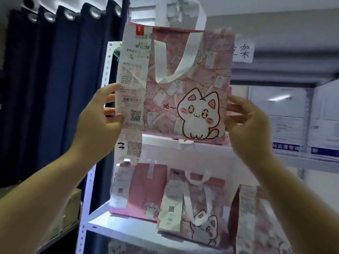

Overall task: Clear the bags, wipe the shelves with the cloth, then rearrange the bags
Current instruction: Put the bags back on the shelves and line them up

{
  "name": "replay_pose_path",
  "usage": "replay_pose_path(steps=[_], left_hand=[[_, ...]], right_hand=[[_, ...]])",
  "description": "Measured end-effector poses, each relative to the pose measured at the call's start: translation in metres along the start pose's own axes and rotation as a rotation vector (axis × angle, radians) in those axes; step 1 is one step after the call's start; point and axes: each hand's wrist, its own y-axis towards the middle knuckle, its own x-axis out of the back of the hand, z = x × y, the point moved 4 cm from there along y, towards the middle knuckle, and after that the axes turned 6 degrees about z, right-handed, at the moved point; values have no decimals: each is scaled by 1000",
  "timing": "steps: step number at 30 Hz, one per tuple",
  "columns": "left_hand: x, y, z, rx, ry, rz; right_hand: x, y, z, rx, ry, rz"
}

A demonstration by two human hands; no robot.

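Note:
A pink bag (185, 85) with a white cartoon cat, white ribbon handles and a long paper receipt (133, 85) on its left side stands upright at the front of the upper shelf (201, 151). My left hand (100, 123) grips its left edge over the receipt. My right hand (249, 123) holds its right edge. On the shelf below (117, 228) stand more pink bags: one at the left (145, 191), one with the cat print in the middle (198, 211), and one at the right (256, 222). No cloth is in view.
The white metal shelf post (106, 74) runs up the left side. Dark blue curtains (58, 79) hang to its left, with cardboard boxes (73, 206) low beside it. A neighbouring grey shelf (311, 162) at the right holds printed sheets (286, 118).

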Motion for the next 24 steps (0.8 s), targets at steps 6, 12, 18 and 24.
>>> replay_pose_path(steps=[6, 12, 18, 24], left_hand=[[-73, -5, -52, -49, -104, 46], [-163, -2, -86, -61, -165, 129], [-255, 8, -101, -43, -255, 253], [-331, 20, -87, -8, -290, 356]], right_hand=[[90, -14, -25, -69, -157, -74], [166, -30, -59, -164, -330, -142], [217, -35, -107, -289, -475, -176], [238, -26, -166, -425, -566, -169]])
